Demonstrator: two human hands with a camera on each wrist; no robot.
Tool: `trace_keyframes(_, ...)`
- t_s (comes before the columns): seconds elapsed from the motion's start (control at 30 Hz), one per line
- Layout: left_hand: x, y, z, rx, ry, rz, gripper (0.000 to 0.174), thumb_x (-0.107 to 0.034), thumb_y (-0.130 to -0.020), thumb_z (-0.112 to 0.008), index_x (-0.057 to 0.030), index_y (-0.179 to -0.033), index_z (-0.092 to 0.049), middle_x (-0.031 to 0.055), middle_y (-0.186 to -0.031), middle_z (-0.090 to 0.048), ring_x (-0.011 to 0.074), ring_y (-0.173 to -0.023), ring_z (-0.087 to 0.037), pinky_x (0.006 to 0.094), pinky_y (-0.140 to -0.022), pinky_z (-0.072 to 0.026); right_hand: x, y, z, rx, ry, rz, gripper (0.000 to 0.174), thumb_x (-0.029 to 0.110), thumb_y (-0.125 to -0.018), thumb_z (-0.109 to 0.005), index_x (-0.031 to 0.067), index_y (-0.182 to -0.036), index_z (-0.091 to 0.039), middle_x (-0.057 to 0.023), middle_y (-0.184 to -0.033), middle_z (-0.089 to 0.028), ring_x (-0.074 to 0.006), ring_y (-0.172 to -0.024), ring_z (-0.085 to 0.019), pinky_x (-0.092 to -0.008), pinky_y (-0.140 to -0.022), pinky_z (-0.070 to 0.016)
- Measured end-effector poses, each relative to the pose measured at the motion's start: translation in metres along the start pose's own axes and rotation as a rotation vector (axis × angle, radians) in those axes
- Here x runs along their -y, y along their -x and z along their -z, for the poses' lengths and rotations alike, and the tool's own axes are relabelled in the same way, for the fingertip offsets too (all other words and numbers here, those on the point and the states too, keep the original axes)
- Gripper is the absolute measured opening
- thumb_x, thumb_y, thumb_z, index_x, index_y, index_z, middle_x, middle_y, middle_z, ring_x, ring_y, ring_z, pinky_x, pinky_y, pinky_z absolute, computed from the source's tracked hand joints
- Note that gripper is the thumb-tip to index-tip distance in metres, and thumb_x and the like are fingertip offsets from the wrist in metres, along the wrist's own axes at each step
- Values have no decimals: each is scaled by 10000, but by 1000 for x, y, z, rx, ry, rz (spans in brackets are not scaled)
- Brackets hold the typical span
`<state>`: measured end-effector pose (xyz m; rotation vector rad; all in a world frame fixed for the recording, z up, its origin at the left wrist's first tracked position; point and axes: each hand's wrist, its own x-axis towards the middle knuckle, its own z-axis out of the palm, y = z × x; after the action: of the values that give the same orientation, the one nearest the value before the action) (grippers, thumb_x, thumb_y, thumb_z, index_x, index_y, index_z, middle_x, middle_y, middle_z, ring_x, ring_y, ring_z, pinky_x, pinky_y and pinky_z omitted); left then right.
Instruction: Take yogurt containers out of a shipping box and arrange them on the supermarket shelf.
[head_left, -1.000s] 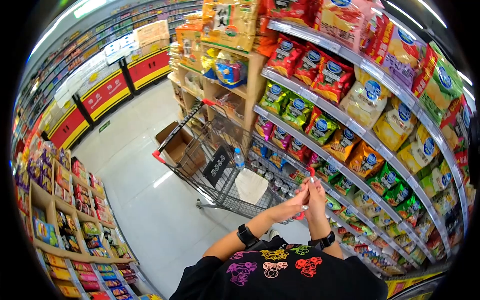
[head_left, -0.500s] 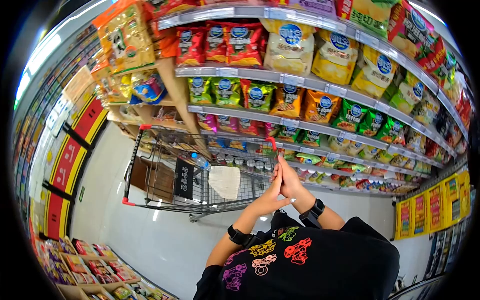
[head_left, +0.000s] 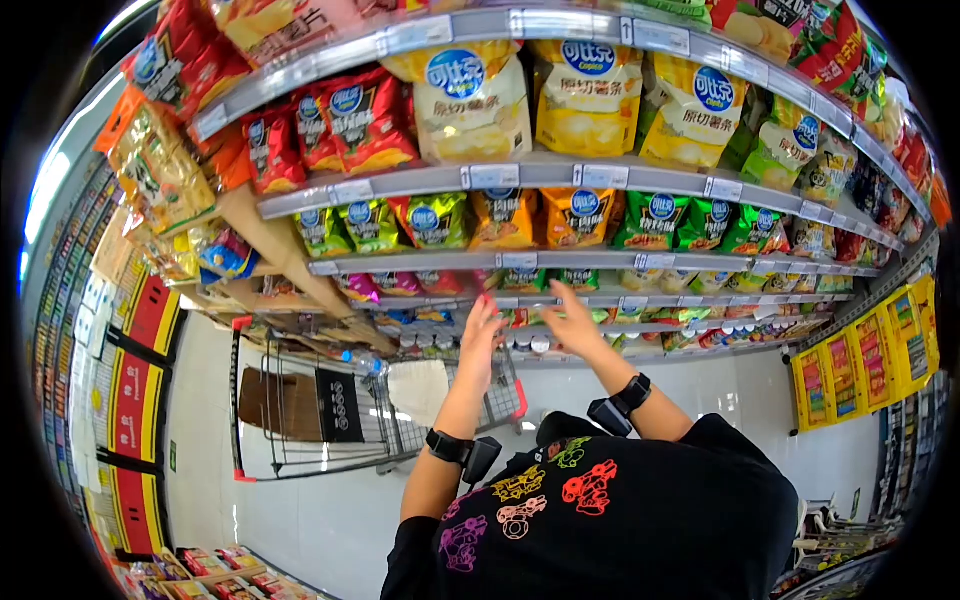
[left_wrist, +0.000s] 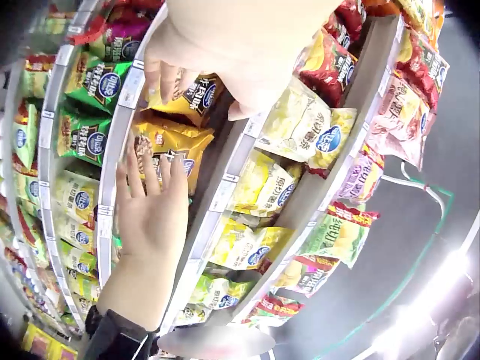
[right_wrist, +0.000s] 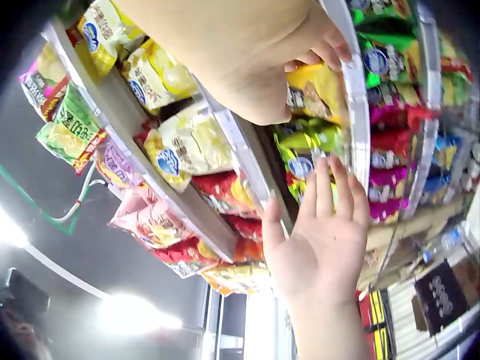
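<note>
My left hand (head_left: 482, 338) is raised before the snack shelves, fingers loosely spread and holding nothing. To its right, my right hand (head_left: 578, 322) is also bare and relaxed, blurred by motion, with a gap between the two. In the left wrist view the right hand (left_wrist: 154, 221) shows its straight fingers in front of an orange chip bag (left_wrist: 169, 154). The right wrist view has the left hand (right_wrist: 319, 251) palm showing, fingers overlapping a green chip bag (right_wrist: 300, 161). Neither hand grips any bag.
A shopping cart (head_left: 300, 462) stands at left, with a water bottle (head_left: 364, 361) and a pale cloth bag (head_left: 418, 390) in it. A cardboard box (head_left: 280, 405) is on the floor behind. Shelf rows hold red bags (head_left: 370, 125) and yellow bags (head_left: 590, 100). A yellow display rack (head_left: 870, 355) hangs right.
The two hands, pressed together before, have come apart. The view has turned to the right, so the shelves face me more squarely and the cart sits further left and lower.
</note>
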<state>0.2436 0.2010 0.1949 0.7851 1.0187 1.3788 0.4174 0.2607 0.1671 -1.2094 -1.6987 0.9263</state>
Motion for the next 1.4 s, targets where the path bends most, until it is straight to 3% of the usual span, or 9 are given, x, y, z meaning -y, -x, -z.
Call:
trace_keyframes(0.03, 4, -15, -8, -73, 41, -10, 452, -159, -863, -487, -62, -1292, -384, 50, -1169, -533, 137, -938, -544, 260, -792, -392, -10, -16, 17, -40, 1, -17, 611, 223, -787, -602, -22, -1278, -331, -220, -1205, -478, -250, -894, -605, -334, -793, -462)
trace_keyframes(0.2, 25, -91, -37, -68, -140, -53, 100, -79, -832, -563, -38, -832, -655, 11, -807, -634, 85, -721, -547, 205, -643, -412, -44, -89, 90, -199, 205, 117, 616, 191, -774, -597, -47, -1273, -325, -269, -1217, -439, -348, -1046, -512, -384, -877, -410)
trace_keyframes(0.4, 42, -163, -75, -54, 34, 9, 84, -1, -780, -583, 29, -842, -631, 172, -1153, -553, 185, -1004, -551, 250, -838, -426, -58, -128, 117, -320, 240, 124, 650, 229, -780, -611, -86, -1261, -308, -268, -1227, -430, -321, -972, -562, -320, -765, -476)
trace_keyframes(0.57, 31, -183, -111, -55, -233, -209, 116, -85, -815, -590, 6, -813, -662, 25, -821, -606, 89, -768, -511, 230, -722, -408, -77, -151, 124, -216, 173, 64, 542, 202, -754, -608, -16, -1191, -371, -224, -948, -552, -310, -726, -582, -360, -669, -467)
trace_keyframes(0.93, 36, -203, -109, -71, -556, -254, 243, -193, -854, -521, -14, -787, -672, 83, -658, -603, 123, -627, -540, 257, -604, -414, -67, -157, 114, -202, 179, 57, 521, 159, -748, -606, -13, -1186, -381, -214, -899, -550, -342, -742, -551, -380, -681, -446)
trace_keyframes(1.07, 57, -211, -105, -68, -372, -336, 137, -126, -791, -611, -5, -827, -665, 111, -789, -617, 169, -661, -569, 283, -645, -438, -83, -156, 108, -197, 155, 43, 540, 136, -760, -588, -35, -1216, -356, -218, -897, -540, -338, -770, -539, -375, -703, -438)
trace_keyframes(1.2, 52, -196, -101, -164, -705, -583, 129, -105, -745, -663, -72, -868, -685, 179, -1089, -554, 216, -983, -540, 301, -785, -454, -90, -148, 105, -310, 286, 224, 587, 97, -773, -563, -36, -1281, -300, -214, -1049, -502, -238, -666, -537, -305, -662, -438)
trace_keyframes(1.23, 53, -195, -100, -140, -620, -544, 120, -104, -738, -674, -86, -855, -690, 179, -1144, -513, 218, -1020, -513, 294, -807, -447, -62, -140, 108, -235, -90, -46, 522, 20, -790, -503, -24, -1276, -315, -174, -1122, -485, -124, -594, -476, -234, -580, -400)
trace_keyframes(1.4, 63, -188, -102, -205, -346, -384, 56, -96, -743, -678, -43, -742, -661, 121, -1172, -477, 167, -961, -520, 256, -747, -441, -52, -119, 108, -467, -235, 192, 433, -66, -785, -409, -8, -1214, -378, -120, -1080, -509, -57, -539, -340, -208, -501, -297)
